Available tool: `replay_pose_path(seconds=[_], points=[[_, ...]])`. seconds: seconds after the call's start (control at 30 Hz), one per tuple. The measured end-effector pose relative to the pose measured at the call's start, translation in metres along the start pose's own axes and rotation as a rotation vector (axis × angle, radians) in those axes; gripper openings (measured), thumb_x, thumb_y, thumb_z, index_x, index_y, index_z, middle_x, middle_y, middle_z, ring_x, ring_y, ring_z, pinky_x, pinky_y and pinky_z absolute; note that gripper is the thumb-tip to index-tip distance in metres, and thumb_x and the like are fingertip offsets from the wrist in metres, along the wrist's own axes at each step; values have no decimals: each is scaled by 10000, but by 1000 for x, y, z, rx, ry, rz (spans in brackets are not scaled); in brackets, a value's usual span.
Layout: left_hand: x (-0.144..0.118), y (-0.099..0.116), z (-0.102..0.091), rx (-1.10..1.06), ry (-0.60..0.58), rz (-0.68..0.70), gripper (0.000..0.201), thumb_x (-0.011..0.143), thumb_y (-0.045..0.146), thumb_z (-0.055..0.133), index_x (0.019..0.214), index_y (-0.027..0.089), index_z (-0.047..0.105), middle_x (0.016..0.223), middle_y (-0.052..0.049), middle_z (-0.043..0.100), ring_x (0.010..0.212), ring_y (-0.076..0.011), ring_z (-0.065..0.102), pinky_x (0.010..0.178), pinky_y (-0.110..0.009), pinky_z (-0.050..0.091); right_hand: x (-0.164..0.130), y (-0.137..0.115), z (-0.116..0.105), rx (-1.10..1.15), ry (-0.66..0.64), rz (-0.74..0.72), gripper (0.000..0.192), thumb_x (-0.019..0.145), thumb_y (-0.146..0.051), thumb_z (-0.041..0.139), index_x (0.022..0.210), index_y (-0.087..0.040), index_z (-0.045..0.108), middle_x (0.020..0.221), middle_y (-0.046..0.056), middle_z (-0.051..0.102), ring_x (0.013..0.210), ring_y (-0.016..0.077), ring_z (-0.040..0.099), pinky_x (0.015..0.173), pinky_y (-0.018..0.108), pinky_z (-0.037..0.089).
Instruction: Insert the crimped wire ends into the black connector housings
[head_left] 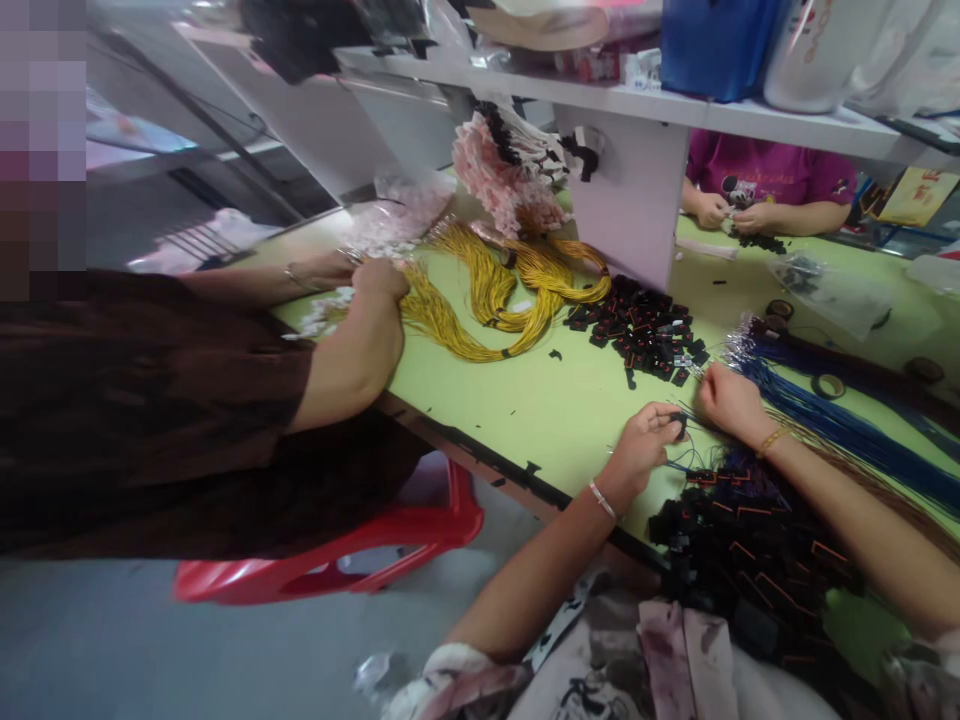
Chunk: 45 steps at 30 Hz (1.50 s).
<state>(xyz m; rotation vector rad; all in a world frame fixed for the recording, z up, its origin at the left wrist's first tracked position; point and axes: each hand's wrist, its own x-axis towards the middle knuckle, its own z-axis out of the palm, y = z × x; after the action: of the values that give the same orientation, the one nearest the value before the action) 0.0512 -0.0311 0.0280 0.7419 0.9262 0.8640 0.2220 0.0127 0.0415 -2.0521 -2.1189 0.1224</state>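
Head view: the left hand (646, 447) pinched a black housing (679, 426) over the green table (555, 415), the right hand (732, 403), its finger hold indiscernible, lay beside silvery wire ends (739, 346), the nearer dark pile (739, 550) seemed finished, and the farther heap (637, 325) apparently remained.

A heap of housings (637, 328) is lying on the bench (465, 400) before the panel (622, 200), with wire bundles (487, 285) sitting to its left and wire strands (832, 415) stretching to its right.
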Motion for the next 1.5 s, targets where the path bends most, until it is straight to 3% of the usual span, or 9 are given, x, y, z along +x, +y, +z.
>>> replay_pose_path(seconds=[0.13, 0.27, 0.43, 0.83, 1.03, 1.17, 1.33, 1.5], points=[[2, 1, 1, -60, 25, -29, 306, 683, 248, 694, 948, 155, 572, 822, -37, 567, 672, -111, 604, 384, -145, 176, -13, -8, -8, 398, 60, -178, 97, 826, -224, 462, 770, -183, 530, 673, 9, 578, 589, 132, 493, 575, 236, 351], [4, 1, 0, -141, 33, -48, 294, 680, 228, 692, 936, 152, 568, 834, -38, 565, 655, -94, 582, 388, -152, 180, -33, -14, -9, 621, 21, -187, 97, 797, -233, 487, 721, -185, 525, 596, -28, 509, 513, 102, 427, 507, 213, 327], [4, 0, -1, -183, -4, -59, 311, 678, 215, 696, 958, 145, 580, 843, -50, 587, 638, -78, 547, 401, -157, 183, -48, -12, -5, 606, 35, -183, 90, 748, -226, 527, 670, -188, 507, 574, -33, 486, 515, 100, 416, 506, 218, 313], [3, 2, -3, -160, -23, -76, 319, 668, 228, 704, 957, 141, 601, 825, -58, 597, 655, -87, 541, 410, -161, 175, -48, -13, -5, 405, 53, -245, 98, 762, -247, 506, 680, -197, 489, 616, 0, 520, 566, 127, 438, 557, 242, 310], [3, -3, 0, -97, 28, -22, 308, 667, 229, 710, 942, 134, 611, 790, -38, 576, 581, -61, 463, 398, -162, 167, -48, -13, -4, 345, 39, -321, 100, 776, -223, 474, 686, -190, 501, 650, 27, 545, 588, 139, 448, 578, 254, 317], [5, -7, 3, -104, 51, -24, 296, 666, 224, 703, 934, 136, 615, 787, -23, 551, 546, -41, 415, 391, -157, 164, -46, -13, 0, 421, 5, -294, 102, 765, -233, 488, 675, -189, 506, 626, 14, 534, 566, 130, 434, 560, 247, 316], [6, -10, 6, -60, 82, 13, 300, 670, 224, 698, 943, 140, 610, 784, -8, 538, 486, -16, 345, 381, -154, 161, -41, -11, 6, 707, -106, -77, 107, 728, -256, 511, 646, -191, 491, 578, -18, 517, 512, 103, 417, 510, 220, 335], [6, -9, 4, -67, 93, 17, 306, 661, 245, 709, 932, 139, 615, 801, -22, 558, 514, -28, 374, 382, -148, 168, -43, -11, 3, 680, -108, -154, 107, 760, -247, 499, 678, -183, 522, 583, -29, 514, 508, 94, 410, 504, 212, 320]])
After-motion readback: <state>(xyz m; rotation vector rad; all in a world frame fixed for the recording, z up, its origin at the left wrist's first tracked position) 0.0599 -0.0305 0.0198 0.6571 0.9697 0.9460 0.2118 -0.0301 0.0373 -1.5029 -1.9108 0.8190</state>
